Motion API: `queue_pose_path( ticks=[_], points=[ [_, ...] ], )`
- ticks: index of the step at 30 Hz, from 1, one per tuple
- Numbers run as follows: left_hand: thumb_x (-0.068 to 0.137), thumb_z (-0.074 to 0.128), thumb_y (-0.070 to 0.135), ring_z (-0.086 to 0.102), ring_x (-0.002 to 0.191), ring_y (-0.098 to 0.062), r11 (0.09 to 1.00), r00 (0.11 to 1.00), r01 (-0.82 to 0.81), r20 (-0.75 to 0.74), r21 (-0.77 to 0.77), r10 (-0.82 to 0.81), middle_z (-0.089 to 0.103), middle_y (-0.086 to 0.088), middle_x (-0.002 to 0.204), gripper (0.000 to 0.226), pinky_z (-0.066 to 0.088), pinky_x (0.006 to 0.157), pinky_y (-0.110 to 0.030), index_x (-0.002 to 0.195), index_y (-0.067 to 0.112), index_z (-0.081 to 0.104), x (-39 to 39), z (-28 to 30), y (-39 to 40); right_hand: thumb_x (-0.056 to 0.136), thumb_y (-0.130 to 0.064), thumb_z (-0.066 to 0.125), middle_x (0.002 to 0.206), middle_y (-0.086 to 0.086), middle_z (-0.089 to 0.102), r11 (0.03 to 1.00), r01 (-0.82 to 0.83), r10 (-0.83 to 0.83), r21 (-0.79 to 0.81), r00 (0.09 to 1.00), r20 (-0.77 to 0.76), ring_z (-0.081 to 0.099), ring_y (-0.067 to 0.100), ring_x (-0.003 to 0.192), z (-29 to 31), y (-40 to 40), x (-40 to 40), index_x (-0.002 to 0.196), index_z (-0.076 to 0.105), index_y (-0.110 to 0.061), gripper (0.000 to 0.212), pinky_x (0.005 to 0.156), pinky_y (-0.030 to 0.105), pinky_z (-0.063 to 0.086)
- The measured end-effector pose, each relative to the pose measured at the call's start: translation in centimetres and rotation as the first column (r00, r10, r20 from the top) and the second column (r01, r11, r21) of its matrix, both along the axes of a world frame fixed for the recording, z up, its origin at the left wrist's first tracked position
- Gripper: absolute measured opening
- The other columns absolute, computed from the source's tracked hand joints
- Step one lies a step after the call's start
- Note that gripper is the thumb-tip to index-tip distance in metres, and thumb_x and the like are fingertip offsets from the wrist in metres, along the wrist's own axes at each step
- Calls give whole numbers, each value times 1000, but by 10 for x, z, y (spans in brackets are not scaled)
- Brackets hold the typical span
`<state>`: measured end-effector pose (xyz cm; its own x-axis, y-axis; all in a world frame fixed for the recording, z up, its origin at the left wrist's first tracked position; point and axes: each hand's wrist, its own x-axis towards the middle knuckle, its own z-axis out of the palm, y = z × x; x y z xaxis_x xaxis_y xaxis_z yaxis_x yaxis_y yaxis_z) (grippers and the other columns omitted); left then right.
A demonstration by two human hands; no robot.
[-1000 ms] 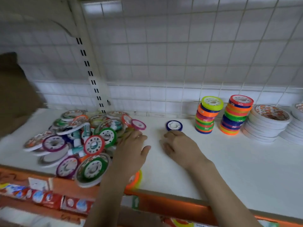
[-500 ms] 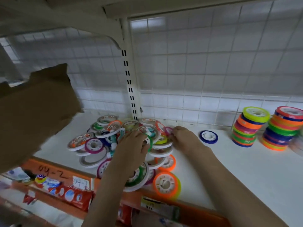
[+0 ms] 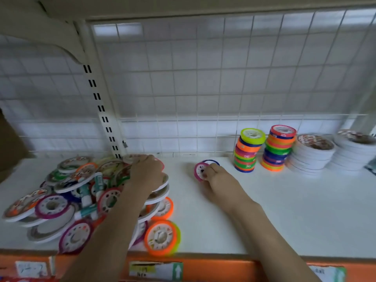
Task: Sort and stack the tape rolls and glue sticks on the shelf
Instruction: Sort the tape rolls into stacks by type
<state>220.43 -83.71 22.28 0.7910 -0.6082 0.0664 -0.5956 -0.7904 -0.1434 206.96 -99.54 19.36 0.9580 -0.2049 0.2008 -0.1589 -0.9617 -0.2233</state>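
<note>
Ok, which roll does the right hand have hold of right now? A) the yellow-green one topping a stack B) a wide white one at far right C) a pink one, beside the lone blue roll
C: the right hand pinches a pink roll tilted against the blue roll, left of the colored stacks.

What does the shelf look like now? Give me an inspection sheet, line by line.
Surface: white shelf, orange front edge.
Job's things: loose pile of tape rolls with glue sticks at left; two colored stacks and white stacks at right; blue roll alone mid-shelf.
Clutter: nothing seen.
Hands: left hand on the pile; right hand pinches a pink roll beside the blue roll.
Cables: nothing seen.
Surroundings: wire grid back, slotted upright, price labels below.
</note>
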Motion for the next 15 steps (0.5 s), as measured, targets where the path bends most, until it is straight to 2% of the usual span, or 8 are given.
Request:
queue_pose_path(
  ticks=[3, 7, 11, 15],
  points=[
    [96, 41, 36, 53, 110, -24, 997, 997, -73, 24, -2, 73, 53, -9, 126, 37, 43, 86, -30, 108, 7, 60, -1, -4, -4, 97, -20, 42, 133, 7, 43, 1000, 8, -9, 16, 999, 32, 40, 23, 122, -5, -5, -12, 134, 41, -8, 39, 92, 29, 39],
    [95, 44, 25, 49, 115, -24, 994, 994, -97, 36, -40, 99, 50, -6, 125, 30, 42, 93, -32, 120, 12, 56, 2, -7, -9, 95, -14, 44, 125, 10, 48, 999, 0, -3, 32, 996, 90, 43, 25, 116, -14, -7, -20, 125, 48, -5, 32, 86, 27, 38],
    [94, 43, 23, 43, 119, -26, 993, 993, -94, 76, 76, 88, 44, -6, 124, 30, 36, 101, -37, 120, 16, 57, 2, -5, -13, 94, -14, 46, 121, 11, 50, 999, -23, 18, 36, 993, 119, 45, 28, 113, -17, -9, -24, 122, 51, -3, 31, 85, 29, 40],
    [94, 44, 18, 40, 121, -27, 985, 988, -104, 125, 137, 87, 47, -7, 123, 29, 34, 105, -39, 119, 13, 56, 2, -3, -15, 94, -13, 47, 121, 12, 50, 999, -37, 32, 34, 989, 142, 45, 28, 112, -16, -12, -28, 122, 51, -2, 31, 84, 30, 41]
  ],
)
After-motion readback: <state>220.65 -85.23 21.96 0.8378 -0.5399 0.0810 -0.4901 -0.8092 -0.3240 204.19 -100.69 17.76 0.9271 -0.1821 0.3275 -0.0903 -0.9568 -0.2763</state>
